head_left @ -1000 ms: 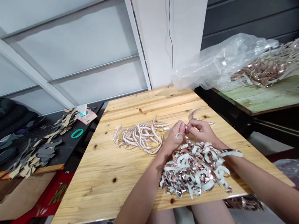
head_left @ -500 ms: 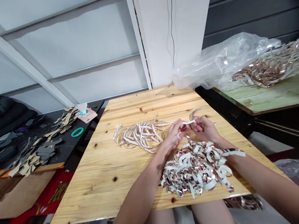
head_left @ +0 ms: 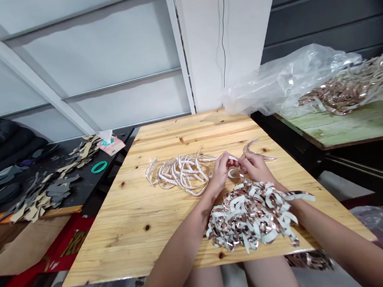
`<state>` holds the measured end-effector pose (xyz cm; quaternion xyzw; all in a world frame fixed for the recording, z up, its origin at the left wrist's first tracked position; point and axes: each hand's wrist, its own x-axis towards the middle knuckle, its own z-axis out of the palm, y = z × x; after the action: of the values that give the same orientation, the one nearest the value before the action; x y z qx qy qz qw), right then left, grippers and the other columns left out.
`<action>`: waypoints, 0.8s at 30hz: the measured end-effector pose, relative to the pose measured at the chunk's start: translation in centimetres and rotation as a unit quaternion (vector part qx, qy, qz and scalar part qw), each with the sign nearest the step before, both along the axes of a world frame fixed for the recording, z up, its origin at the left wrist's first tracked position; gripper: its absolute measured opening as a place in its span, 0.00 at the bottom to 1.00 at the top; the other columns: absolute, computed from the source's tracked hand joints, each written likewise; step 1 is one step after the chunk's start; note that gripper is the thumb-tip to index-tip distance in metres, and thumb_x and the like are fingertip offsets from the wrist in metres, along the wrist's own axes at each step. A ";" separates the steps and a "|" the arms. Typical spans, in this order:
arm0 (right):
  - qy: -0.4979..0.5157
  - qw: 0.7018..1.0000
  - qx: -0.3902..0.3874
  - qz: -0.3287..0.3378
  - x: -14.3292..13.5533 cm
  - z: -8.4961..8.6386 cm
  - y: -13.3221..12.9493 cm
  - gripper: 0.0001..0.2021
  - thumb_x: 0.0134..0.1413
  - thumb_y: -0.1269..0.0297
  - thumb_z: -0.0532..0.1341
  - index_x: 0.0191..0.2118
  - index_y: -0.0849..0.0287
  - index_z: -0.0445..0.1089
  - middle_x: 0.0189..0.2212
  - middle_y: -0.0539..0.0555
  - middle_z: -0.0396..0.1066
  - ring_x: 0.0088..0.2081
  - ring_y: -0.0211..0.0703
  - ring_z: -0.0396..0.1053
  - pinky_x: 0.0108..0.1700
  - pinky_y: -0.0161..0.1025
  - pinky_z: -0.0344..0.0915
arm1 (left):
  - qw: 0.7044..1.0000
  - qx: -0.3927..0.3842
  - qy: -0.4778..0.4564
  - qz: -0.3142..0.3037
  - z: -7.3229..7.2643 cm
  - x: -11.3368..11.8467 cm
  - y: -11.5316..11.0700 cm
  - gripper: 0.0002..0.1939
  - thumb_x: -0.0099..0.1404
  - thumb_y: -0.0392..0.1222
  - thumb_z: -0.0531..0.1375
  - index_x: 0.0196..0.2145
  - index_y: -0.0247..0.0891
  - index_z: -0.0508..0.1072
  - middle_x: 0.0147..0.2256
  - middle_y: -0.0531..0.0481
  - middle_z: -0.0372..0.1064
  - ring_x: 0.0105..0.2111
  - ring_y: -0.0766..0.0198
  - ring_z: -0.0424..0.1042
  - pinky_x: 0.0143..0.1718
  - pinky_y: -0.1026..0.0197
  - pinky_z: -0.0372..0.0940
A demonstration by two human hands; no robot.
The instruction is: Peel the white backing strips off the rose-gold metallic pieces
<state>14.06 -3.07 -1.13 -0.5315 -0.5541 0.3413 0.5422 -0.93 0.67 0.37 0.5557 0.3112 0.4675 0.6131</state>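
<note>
My left hand (head_left: 221, 171) and my right hand (head_left: 255, 167) come close together above the wooden table, fingers pinched on a narrow white strip (head_left: 233, 158). Its ends are partly hidden by the fingers. A curled white end (head_left: 232, 173) hangs just below, between the hands. Nearer my body lies a heap of curled white and shiny rose-gold strips (head_left: 246, 216), between my forearms. To the left of my left hand spreads a loose pile of longer, narrow folded strips (head_left: 182, 173). A few thin strips (head_left: 256, 150) rest beyond my right hand.
The wooden table (head_left: 132, 236) stands before me. On the left, a black table (head_left: 92, 186) carries dark and tan scraps, a green ring (head_left: 99, 167) and a tissue pack (head_left: 112, 145). Clear plastic (head_left: 282, 83) and more shiny strips (head_left: 346, 89) cover a green-topped table (head_left: 336, 125) at right.
My hands have drawn closer together, the right one moving left and turning. Less of the white strip shows between the fingers. The thin strips beyond my right hand are more exposed.
</note>
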 end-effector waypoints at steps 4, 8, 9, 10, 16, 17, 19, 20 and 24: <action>-0.096 0.994 0.043 -0.005 -0.3 0.4 -0.7 0.14 0.62 0.55 0.59 0.28 0.56 0.66 0.22 0.49 0.66 0.25 0.41 0.62 0.30 0.39 0.56 | 0.992 0.070 0.083 -0.066 0.1 -0.4 -0.5 0.24 0.68 0.65 0.56 0.31 0.40 0.67 0.30 0.52 0.64 0.33 0.61 0.65 0.40 0.58 0.63; -0.022 0.999 0.029 -0.002 -0.8 0.8 -0.9 0.13 0.62 0.55 0.59 0.29 0.56 0.67 0.21 0.48 0.65 0.24 0.40 0.60 0.28 0.39 0.56 | 0.978 0.105 0.159 -0.078 -0.5 0.0 -0.2 0.25 0.73 0.63 0.49 0.34 0.39 0.68 0.31 0.52 0.65 0.33 0.62 0.65 0.39 0.60 0.62; 0.005 1.000 0.029 -0.006 -1.0 0.9 -0.9 0.13 0.62 0.55 0.60 0.29 0.56 0.67 0.21 0.48 0.65 0.24 0.40 0.60 0.28 0.38 0.57 | 0.978 0.113 0.160 -0.072 -0.7 0.1 -0.1 0.25 0.73 0.63 0.47 0.34 0.40 0.69 0.31 0.51 0.66 0.33 0.61 0.65 0.39 0.59 0.61; 0.031 0.999 0.030 -0.013 -1.1 0.9 -0.8 0.13 0.61 0.55 0.61 0.29 0.56 0.67 0.21 0.47 0.65 0.24 0.39 0.60 0.28 0.38 0.57 | 0.979 0.119 0.154 -0.065 -0.8 0.2 0.0 0.25 0.74 0.63 0.47 0.34 0.40 0.69 0.31 0.51 0.66 0.33 0.61 0.66 0.39 0.59 0.61; 0.174 0.984 0.018 -0.029 -1.1 0.8 -0.2 0.13 0.56 0.58 0.65 0.24 0.55 0.66 0.17 0.45 0.59 0.21 0.37 0.57 0.25 0.36 0.57 | 0.993 0.095 0.065 -0.038 -1.7 0.9 0.3 0.24 0.72 0.64 0.51 0.32 0.43 0.71 0.30 0.50 0.69 0.33 0.59 0.69 0.40 0.59 0.64; 0.193 0.981 0.017 -0.027 -1.0 0.7 -0.1 0.14 0.56 0.58 0.65 0.24 0.55 0.65 0.17 0.45 0.57 0.21 0.37 0.57 0.25 0.36 0.57 | 0.994 0.083 0.057 -0.031 -1.8 1.0 0.3 0.24 0.71 0.64 0.51 0.32 0.43 0.71 0.30 0.49 0.69 0.33 0.58 0.70 0.41 0.59 0.64; 0.243 0.970 0.020 -0.025 -0.8 0.7 0.1 0.13 0.56 0.60 0.65 0.24 0.55 0.65 0.17 0.44 0.55 0.21 0.36 0.56 0.24 0.35 0.56 | 0.998 0.054 0.037 -0.023 -2.0 1.3 0.5 0.24 0.70 0.65 0.53 0.30 0.42 0.71 0.30 0.49 0.70 0.34 0.58 0.71 0.43 0.58 0.65; 0.274 0.961 0.023 -0.024 -0.7 0.7 0.2 0.12 0.55 0.61 0.65 0.24 0.56 0.64 0.17 0.44 0.55 0.21 0.35 0.56 0.24 0.35 0.57 | 0.999 0.037 0.021 -0.027 -2.2 1.4 0.6 0.25 0.70 0.65 0.53 0.30 0.42 0.71 0.30 0.48 0.71 0.34 0.58 0.72 0.44 0.57 0.66; 0.401 0.915 0.035 -0.026 -0.7 1.8 0.2 0.12 0.51 0.67 0.65 0.23 0.57 0.61 0.19 0.44 0.53 0.21 0.32 0.52 0.24 0.31 0.57 | 0.996 -0.030 -0.056 -0.055 -2.8 2.1 1.1 0.27 0.65 0.69 0.57 0.29 0.41 0.71 0.30 0.48 0.73 0.35 0.58 0.74 0.46 0.56 0.67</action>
<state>13.33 -2.82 0.68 -0.3452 -0.2880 0.4914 0.7459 1.15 1.73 -2.48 0.5265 0.2591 0.4542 0.6704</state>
